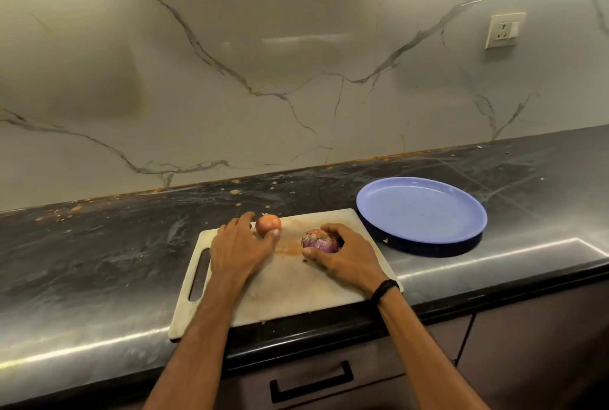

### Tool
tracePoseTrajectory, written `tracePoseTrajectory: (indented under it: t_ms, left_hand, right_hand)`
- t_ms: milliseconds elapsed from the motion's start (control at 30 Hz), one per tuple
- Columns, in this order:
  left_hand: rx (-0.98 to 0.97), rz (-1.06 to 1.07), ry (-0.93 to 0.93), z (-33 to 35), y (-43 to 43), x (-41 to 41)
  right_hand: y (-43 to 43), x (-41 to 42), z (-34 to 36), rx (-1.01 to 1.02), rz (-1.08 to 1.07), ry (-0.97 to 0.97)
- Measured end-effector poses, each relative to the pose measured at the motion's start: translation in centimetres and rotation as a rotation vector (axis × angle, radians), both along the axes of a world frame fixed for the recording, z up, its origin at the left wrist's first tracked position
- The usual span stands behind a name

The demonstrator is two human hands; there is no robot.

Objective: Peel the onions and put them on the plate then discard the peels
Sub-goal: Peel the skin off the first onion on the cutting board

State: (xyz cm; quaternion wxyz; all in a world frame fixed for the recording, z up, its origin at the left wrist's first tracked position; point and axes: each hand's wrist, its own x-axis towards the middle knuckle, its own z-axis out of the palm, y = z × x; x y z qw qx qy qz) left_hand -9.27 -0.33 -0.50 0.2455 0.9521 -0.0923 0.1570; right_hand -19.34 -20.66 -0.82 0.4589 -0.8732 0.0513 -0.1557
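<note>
Two onions lie on a white cutting board. The brown-skinned onion sits near the board's far edge; my left hand reaches round it, thumb and fingers touching its sides. The purple onion lies at the board's middle right, and my right hand curls over it, gripping it with fingers on top and thumb below. A blue plate holding nothing stands on the counter just right of the board.
The dark counter runs left and right, with a marble backsplash behind. The board overhangs the counter's front edge slightly. A drawer with a black handle is below. A wall socket is at upper right.
</note>
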Motion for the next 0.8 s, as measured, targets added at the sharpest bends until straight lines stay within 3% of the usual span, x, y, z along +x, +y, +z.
tracePoseTrajectory:
  t_ms: [300, 433, 567, 700, 800]
  left_hand:
    - [0.019, 0.009, 0.012, -0.4, 0.3, 0.6]
    - [0.028, 0.033, -0.005, -0.2, 0.2, 0.4]
    - [-0.041, 0.001, -0.273, 0.1, 0.1, 0.0]
    - [-0.195, -0.235, -0.612, 0.4, -1.1, -1.2]
    - [-0.192, -0.445, -0.630, 0.4, -2.2, -2.5]
  right_hand:
    - [-0.3, 0.0, 0.0, 0.071, 0.018, -0.021]
    - [-0.8, 0.1, -0.1, 0.206, 0.044, -0.062]
    - [-1.2, -0.1, 0.1, 0.490, 0.057, -0.115]
    - [-1.4, -0.3, 0.1, 0.675, 0.084, -0.151]
    - [-1.4, -0.1, 0.0, 0.771, 0.119, -0.149]
